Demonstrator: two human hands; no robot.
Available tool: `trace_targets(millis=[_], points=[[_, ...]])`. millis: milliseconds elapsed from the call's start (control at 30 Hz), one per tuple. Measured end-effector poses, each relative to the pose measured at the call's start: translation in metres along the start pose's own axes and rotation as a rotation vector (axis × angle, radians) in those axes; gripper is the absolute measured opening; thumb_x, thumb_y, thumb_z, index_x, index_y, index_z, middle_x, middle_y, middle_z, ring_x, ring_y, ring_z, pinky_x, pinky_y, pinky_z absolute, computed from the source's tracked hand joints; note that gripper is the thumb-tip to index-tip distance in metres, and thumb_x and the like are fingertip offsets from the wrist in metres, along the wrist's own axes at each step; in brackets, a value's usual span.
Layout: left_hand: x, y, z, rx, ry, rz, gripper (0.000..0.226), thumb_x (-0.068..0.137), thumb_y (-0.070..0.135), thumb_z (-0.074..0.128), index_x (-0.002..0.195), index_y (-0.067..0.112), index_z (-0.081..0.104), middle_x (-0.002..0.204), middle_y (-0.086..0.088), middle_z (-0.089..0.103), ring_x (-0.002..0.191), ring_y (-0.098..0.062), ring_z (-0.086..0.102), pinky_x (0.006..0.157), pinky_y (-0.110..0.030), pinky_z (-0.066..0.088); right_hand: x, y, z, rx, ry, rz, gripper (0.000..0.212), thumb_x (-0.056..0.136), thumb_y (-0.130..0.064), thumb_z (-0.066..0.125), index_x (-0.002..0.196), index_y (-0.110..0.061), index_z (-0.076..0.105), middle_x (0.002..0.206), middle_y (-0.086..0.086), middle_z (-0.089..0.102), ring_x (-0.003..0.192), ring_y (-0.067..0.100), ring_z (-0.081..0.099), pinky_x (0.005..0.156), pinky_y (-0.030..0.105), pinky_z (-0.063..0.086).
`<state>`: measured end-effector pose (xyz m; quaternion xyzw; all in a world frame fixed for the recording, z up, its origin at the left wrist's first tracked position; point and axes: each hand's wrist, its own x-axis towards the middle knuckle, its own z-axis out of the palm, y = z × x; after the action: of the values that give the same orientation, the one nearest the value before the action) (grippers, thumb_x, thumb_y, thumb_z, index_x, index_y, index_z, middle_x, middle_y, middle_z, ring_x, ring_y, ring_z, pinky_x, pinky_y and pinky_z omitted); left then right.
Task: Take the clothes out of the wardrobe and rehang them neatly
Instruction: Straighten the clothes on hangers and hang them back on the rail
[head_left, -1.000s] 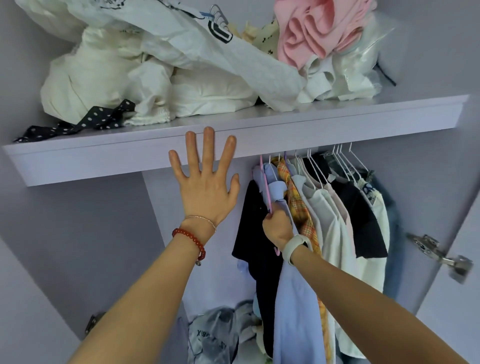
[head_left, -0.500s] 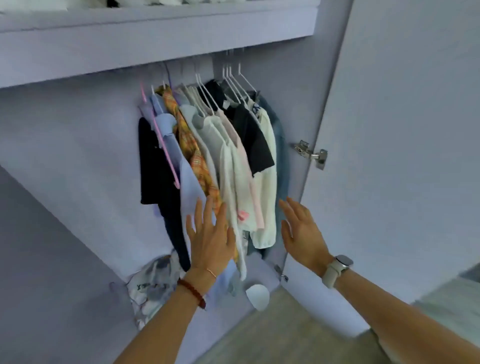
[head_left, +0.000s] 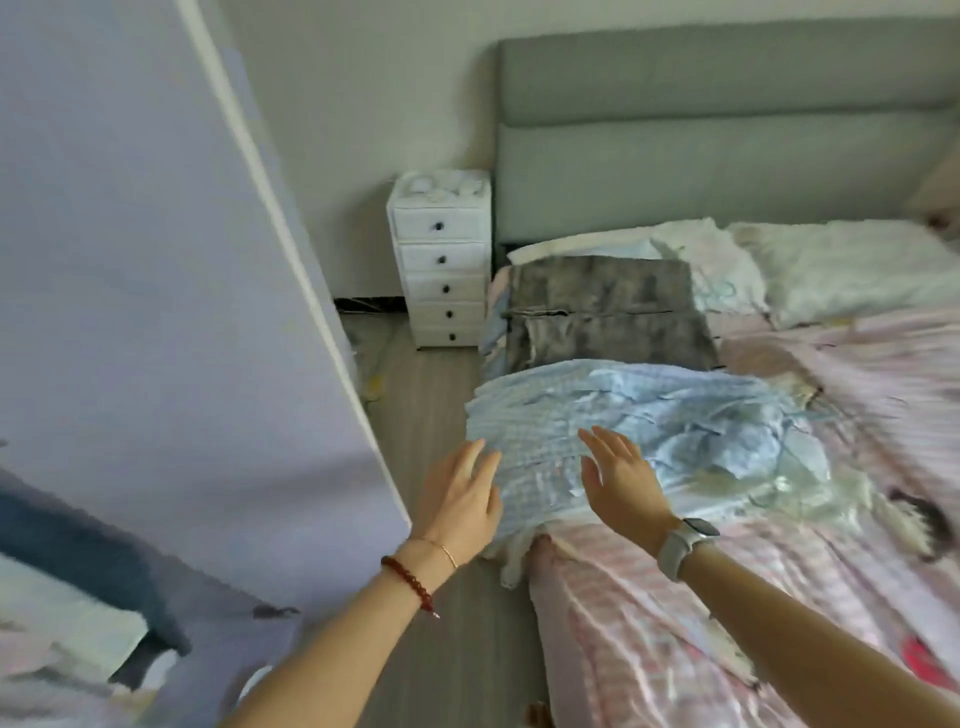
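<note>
Open hands (head_left: 540, 499) over light-blue clothes (head_left: 649, 431) on bed (head_left: 675, 623)

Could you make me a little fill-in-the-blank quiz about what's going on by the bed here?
1. Both hands, the left hand and the right hand, reach toward a pale ____ checked garment on the bed.
2. The white drawer unit beside the headboard shows ____ drawers.
3. The smartwatch sits on the ____ wrist.
4. Behind the checked garment lies a folded ____ garment.

Missing words: blue; five; right; grey
</note>
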<state>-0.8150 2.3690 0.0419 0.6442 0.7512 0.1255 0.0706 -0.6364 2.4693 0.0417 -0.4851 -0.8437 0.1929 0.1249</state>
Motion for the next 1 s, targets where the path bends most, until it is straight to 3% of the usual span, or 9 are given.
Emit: trace_targets(millis=[67, 133, 300, 433, 700, 800, 900, 1000], points=[[0.048, 0.031, 0.011, -0.003, -0.065, 0.056, 0.045, 0.092, 0.021, 0.046, 0.136, 0.009, 0.042, 0.145, -0.012, 0.034, 0.126, -0.029, 0.040, 0.102, -0.038, 0.038, 0.011, 0.048, -0.021, 0.014, 0.042, 0.101, 0.043, 0.093, -0.023, 0.037, 0.132, -0.005, 0.045, 0.137, 0.016, 0.046, 0.129, 0.033, 0.038, 0.104, 0.044, 0.035], [0.090, 0.054, 0.022, 0.029, -0.102, 0.087, 0.048, 0.097, 0.026, 0.037, 0.142, 0.014, 0.030, 0.150, -0.007, 0.022, 0.135, -0.024, 0.028, 0.108, -0.035, 0.028, 0.018, 0.086, -0.038, 0.027, 0.067, 0.206, 0.043, 0.093, -0.023, 0.036, 0.132, -0.006, 0.045, 0.136, 0.015, 0.047, 0.127, 0.033, 0.040, 0.102, 0.045, 0.038], [0.183, 0.091, 0.043, 0.077, -0.157, 0.160, 0.049, 0.097, 0.030, 0.037, 0.143, 0.018, 0.027, 0.151, -0.005, 0.023, 0.131, -0.021, 0.035, 0.103, -0.035, 0.036, 0.039, 0.154, -0.066, 0.051, 0.088, 0.374, 0.039, 0.094, -0.014, 0.037, 0.133, -0.009, 0.043, 0.137, 0.010, 0.046, 0.125, 0.030, 0.040, 0.102, 0.037, 0.034], [0.262, 0.107, 0.069, 0.087, -0.237, 0.163, 0.050, 0.097, 0.031, 0.036, 0.144, 0.018, 0.025, 0.153, -0.007, 0.017, 0.136, -0.023, 0.029, 0.105, -0.035, 0.035, 0.079, 0.200, -0.078, 0.050, 0.086, 0.492, 0.040, 0.096, -0.017, 0.035, 0.136, -0.012, 0.039, 0.140, 0.007, 0.042, 0.128, 0.027, 0.037, 0.101, 0.032, 0.031], [0.424, 0.104, 0.167, 0.047, -0.373, 0.131, 0.052, 0.098, 0.032, 0.035, 0.146, 0.020, 0.019, 0.154, -0.007, 0.011, 0.140, -0.020, 0.017, 0.107, -0.034, 0.030, 0.238, 0.292, -0.052, 0.185, 0.113, 0.651, 0.040, 0.096, -0.013, 0.035, 0.135, -0.008, 0.039, 0.137, 0.014, 0.046, 0.126, 0.028, 0.042, 0.101, 0.032, 0.032], [0.474, 0.093, 0.214, 0.038, -0.409, 0.133, 0.055, 0.098, 0.032, 0.035, 0.147, 0.022, 0.013, 0.156, -0.005, 0.005, 0.141, -0.019, 0.013, 0.107, -0.033, 0.029, 0.306, 0.333, -0.019, 0.236, 0.100, 0.666, 0.038, 0.095, -0.009, 0.034, 0.132, -0.006, 0.043, 0.130, 0.019, 0.051, 0.117, 0.034, 0.049, 0.092, 0.037, 0.039], [0.508, 0.083, 0.263, 0.031, -0.445, 0.147, 0.057, 0.098, 0.034, 0.034, 0.148, 0.023, 0.008, 0.156, -0.004, -0.003, 0.142, -0.022, 0.007, 0.106, -0.036, 0.031, 0.356, 0.369, 0.014, 0.260, 0.101, 0.691, 0.035, 0.093, -0.008, 0.033, 0.124, -0.006, 0.049, 0.110, 0.021, 0.060, 0.100, 0.040, 0.056, 0.073, 0.033, 0.039], [0.525, 0.080, 0.306, 0.070, -0.497, 0.171, 0.060, 0.097, 0.041, 0.031, 0.147, 0.031, 0.000, 0.155, -0.002, -0.015, 0.143, -0.025, -0.006, 0.112, -0.046, 0.019, 0.394, 0.393, 0.033, 0.306, 0.079, 0.742, 0.036, 0.095, -0.008, 0.030, 0.127, -0.005, 0.048, 0.105, 0.022, 0.061, 0.096, 0.039, 0.056, 0.075, 0.035, 0.039]])
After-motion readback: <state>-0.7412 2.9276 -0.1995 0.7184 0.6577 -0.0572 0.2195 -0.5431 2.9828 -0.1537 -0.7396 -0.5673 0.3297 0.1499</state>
